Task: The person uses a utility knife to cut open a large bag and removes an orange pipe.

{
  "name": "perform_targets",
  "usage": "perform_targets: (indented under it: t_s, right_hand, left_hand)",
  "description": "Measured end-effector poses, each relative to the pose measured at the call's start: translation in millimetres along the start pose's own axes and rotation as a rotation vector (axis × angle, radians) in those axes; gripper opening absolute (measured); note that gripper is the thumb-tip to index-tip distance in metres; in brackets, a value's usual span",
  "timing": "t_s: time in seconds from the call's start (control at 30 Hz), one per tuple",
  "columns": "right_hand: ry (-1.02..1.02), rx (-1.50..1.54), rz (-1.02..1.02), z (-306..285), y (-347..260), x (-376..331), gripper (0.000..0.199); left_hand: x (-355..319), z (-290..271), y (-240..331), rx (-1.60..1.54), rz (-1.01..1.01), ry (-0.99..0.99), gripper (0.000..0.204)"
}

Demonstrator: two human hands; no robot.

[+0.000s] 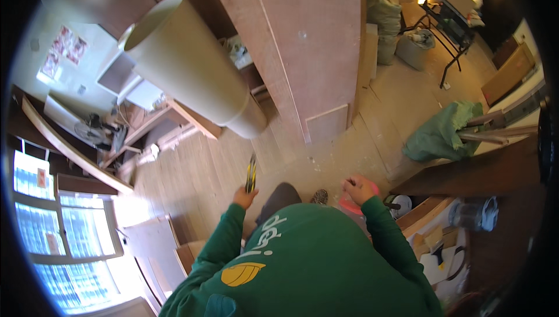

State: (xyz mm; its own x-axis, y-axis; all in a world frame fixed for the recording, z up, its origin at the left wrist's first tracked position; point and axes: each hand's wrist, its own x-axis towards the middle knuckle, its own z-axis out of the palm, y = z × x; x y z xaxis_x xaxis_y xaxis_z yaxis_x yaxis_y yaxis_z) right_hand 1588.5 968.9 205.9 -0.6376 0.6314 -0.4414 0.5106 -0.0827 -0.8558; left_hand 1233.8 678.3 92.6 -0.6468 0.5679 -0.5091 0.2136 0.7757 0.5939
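Below centre, the left hand (245, 198) wraps round a yellow-black tool (251, 177), while the right hand (359, 189) half-curls, any hold unclear

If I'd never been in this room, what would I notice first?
Probably the big pale tube at the upper left. Next might be the green top filling the lower middle, then the yellow-and-black tool in the left hand, just left of centre.

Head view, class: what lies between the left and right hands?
Between left hand and right hand, the head view shows a dark trouser leg, patterned shoe and floor.
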Motion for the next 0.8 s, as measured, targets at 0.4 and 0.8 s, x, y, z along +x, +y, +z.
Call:
perform_targets:
  t_s: [0.4,0.8]
  right_hand:
    - [0.022,0.527,-0.028,-39,-139,113,0.035]
    - [0.671,1.275,-0.077,-153,-95,147,0.023]
  left_hand:
    - [85,10,358,0.033,0.589,-0.590,0.035]
    - [171,81,476,0.061,0.707,-1.063,0.035]
